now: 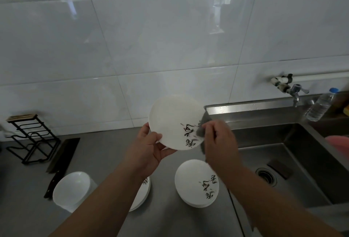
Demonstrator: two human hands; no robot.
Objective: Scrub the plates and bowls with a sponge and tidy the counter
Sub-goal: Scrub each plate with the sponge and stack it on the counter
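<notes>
My left hand [149,148] grips the lower left rim of a white plate [170,117] with black calligraphy, holding it tilted above the counter. My right hand [219,142] pinches a grey sponge [203,123] against the plate's right edge. Below, a stack of the same printed plates [194,182] sits on the steel counter. Another stack of plates [141,195] lies mostly hidden under my left forearm. Plain white bowls [71,187] stand stacked at the lower left.
A steel sink [294,161] with a drain lies to the right, a tap [294,91] above it. A water bottle [321,104] stands on the sink's rim. A cleaver [60,161] and a black wire rack [32,138] are on the counter at left. Something pink [338,146] shows at the right edge.
</notes>
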